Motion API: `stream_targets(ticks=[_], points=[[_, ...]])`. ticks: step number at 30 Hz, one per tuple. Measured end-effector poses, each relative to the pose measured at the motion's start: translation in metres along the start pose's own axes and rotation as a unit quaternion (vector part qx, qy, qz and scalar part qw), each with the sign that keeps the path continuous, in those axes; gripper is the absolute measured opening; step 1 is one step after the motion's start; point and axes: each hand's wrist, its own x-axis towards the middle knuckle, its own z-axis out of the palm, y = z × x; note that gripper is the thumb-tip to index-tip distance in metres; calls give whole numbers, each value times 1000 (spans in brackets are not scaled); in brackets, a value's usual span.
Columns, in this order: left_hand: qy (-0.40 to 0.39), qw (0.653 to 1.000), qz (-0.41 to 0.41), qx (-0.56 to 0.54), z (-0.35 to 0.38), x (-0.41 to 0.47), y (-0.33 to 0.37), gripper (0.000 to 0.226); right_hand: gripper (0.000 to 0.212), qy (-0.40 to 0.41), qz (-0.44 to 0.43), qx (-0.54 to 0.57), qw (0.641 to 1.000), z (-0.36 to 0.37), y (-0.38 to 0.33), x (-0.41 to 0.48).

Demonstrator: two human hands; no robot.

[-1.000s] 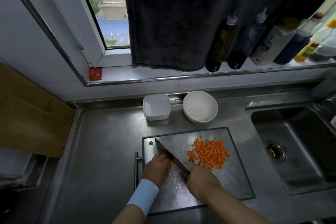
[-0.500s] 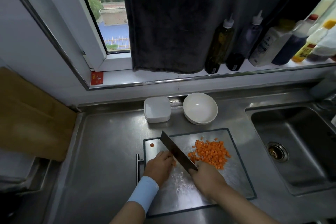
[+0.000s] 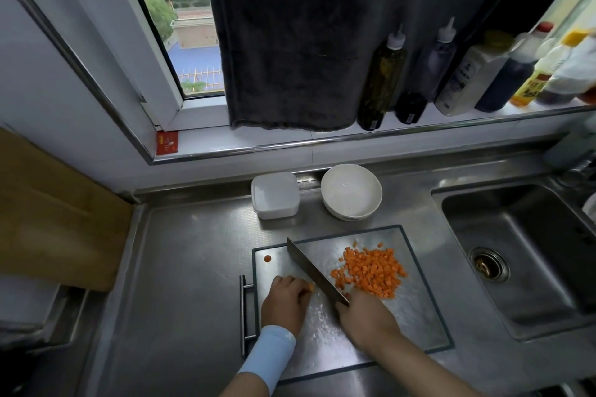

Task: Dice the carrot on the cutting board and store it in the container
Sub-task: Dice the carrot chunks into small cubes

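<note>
A steel cutting board [image 3: 409,316] lies on the counter in front of me. A pile of orange carrot dice [image 3: 371,271] sits on its far right part. My right hand [image 3: 364,316] grips the handle of a cleaver [image 3: 314,269], whose blade slants up and left across the board. My left hand [image 3: 283,300], fingers curled, holds down a small carrot piece [image 3: 310,287] just left of the blade; most of that piece is hidden under the fingers. One round carrot slice [image 3: 267,258] lies alone near the board's far left corner. A white lidded container [image 3: 275,195] stands behind the board.
A white bowl [image 3: 351,192] stands right of the container. The sink [image 3: 529,255] is to the right. Several bottles [image 3: 382,77] line the window sill under a dark hanging towel [image 3: 290,42]. A wooden board [image 3: 54,213] leans at the left.
The cleaver blade has lifted off the board and shifted a little right, while my left hand stays on the carrot piece. The camera view has drifted slightly.
</note>
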Motion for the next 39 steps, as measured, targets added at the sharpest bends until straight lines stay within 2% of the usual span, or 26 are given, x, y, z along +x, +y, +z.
stream_targets(ticks=[14, 19, 26, 32, 39], points=[[-21, 998, 58, 22, -7, 3, -6, 13, 23, -5, -28, -36, 999, -5, -4, 1], [-26, 998, 55, 25, -8, 5, -4, 21, 20, 22, -42, -64, 997, -7, -11, -6], [-25, 997, 56, 40, -7, 6, -2, 19, 28, 22, -29, -104, 994, -5, -17, -14], [-29, 999, 34, 15, -7, 5, -1, 18, 20, -18, 1, -90, 996, 4, -16, -3], [-40, 999, 25, 2, -9, 5, -1, 19, 24, 2, -23, -67, 997, 7, -23, 1]])
